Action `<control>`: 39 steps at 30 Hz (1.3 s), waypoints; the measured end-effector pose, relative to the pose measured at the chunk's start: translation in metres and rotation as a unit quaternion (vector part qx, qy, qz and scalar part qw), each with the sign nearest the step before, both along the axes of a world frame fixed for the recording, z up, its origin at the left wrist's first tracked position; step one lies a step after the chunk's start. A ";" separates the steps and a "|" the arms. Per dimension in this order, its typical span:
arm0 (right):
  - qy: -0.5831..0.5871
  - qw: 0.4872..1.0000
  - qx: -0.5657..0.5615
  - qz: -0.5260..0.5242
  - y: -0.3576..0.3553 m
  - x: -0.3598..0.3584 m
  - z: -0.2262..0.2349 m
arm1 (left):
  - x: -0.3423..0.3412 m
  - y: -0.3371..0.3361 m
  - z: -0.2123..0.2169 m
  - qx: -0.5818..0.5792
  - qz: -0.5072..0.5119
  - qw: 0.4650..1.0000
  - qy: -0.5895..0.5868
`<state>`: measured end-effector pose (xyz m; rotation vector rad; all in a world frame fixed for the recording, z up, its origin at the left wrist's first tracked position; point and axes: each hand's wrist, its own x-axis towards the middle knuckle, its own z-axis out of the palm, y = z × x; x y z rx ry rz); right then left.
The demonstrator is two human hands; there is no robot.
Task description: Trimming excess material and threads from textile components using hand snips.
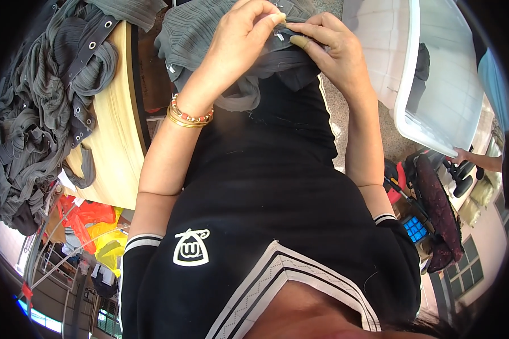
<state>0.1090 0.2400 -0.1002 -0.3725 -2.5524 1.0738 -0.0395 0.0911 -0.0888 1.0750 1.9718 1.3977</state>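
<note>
A grey ribbed garment (195, 37) lies bunched over my lap, with small clear, shiny pieces (278, 36) on it. Above it, my left hand (240, 42) is closed in a pinch of thumb and forefinger. The tiny thing in that pinch is too small to name. My right hand (339, 51) meets it from the right, its forefinger touching close to the left fingertips. A tan covering (301, 42) wraps the right thumb, which rests lower, against the cloth. What the right fingers hold cannot be made out. Beads and gold bangles (189, 117) circle my left wrist.
At the left, a heap of dark grey garments (37, 107) with metal eyelets covers part of a pale wooden table (116, 124). Red and yellow bags (104, 231) hang below. A translucent plastic bin (404, 107) stands at the right; another person's hand (462, 156) touches its rim.
</note>
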 end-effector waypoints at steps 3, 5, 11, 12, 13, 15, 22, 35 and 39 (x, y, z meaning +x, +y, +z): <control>0.004 0.998 -0.060 -0.027 0.004 0.006 0.002 | 0.000 -0.007 -0.011 -0.010 0.018 1.000 -0.010; 0.022 0.993 -0.099 -0.061 0.011 0.016 0.001 | 0.011 -0.013 -0.004 -0.040 0.020 0.995 0.091; 0.093 0.954 -0.242 -0.152 0.025 0.043 -0.005 | 0.016 -0.025 -0.004 -0.107 -0.040 0.987 0.111; 0.098 0.948 -0.260 -0.152 0.023 0.045 -0.005 | 0.016 -0.021 0.000 -0.103 -0.022 0.989 0.107; 0.105 0.949 -0.259 -0.147 0.023 0.047 -0.010 | 0.015 -0.016 -0.001 -0.082 -0.010 0.990 0.118; 0.113 0.941 -0.281 -0.150 0.019 0.049 -0.012 | 0.015 -0.005 -0.004 -0.059 -0.016 0.988 0.140; 0.086 0.930 -0.307 -0.181 0.014 0.056 -0.013 | 0.024 0.032 -0.016 -0.061 -0.041 0.938 0.338; 0.057 0.965 -0.205 -0.156 0.023 0.055 -0.023 | 0.018 0.040 -0.029 -0.068 -0.042 0.945 0.317; 0.045 0.979 -0.146 -0.133 0.026 0.050 -0.017 | 0.015 0.040 -0.024 -0.048 -0.033 0.977 0.203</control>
